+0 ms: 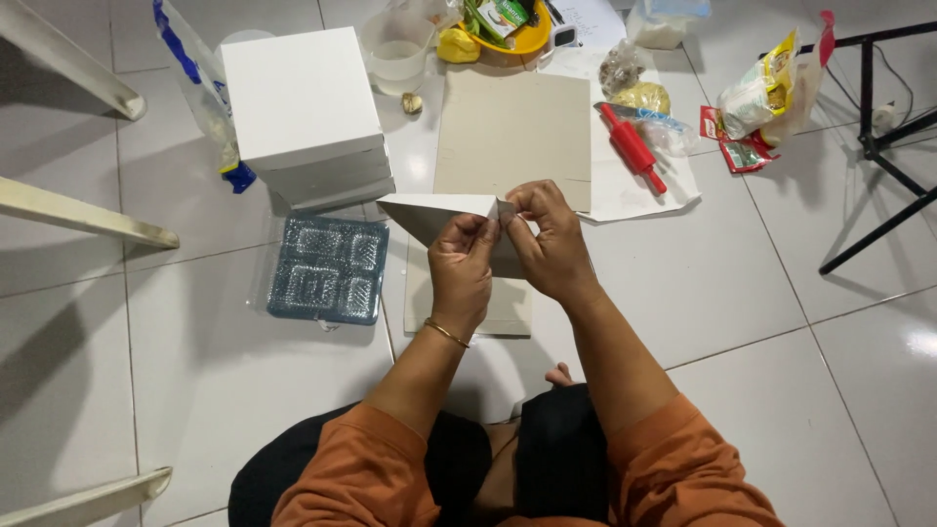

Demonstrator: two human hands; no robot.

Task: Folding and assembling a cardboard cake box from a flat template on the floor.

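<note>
Both grips pinched shut on folded cardboard sheet (439, 210): left hand (461, 268), right hand (551, 244), raised, wrists close together.

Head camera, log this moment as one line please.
left hand: pinches folded white card | right hand: pinches same card's corner | below: flat grey board | left of it: clear compartment tray on floor

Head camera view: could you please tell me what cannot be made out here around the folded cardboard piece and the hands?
- Folded cardboard piece, head view: its near corner is hidden behind the left hand and right hand.
- Flat board on the floor: mostly covered by both hands.
- Yellow bowl: cut off by the top edge; contents too small to tell.
- Red rolling pin: far end under a clear bag.
</note>
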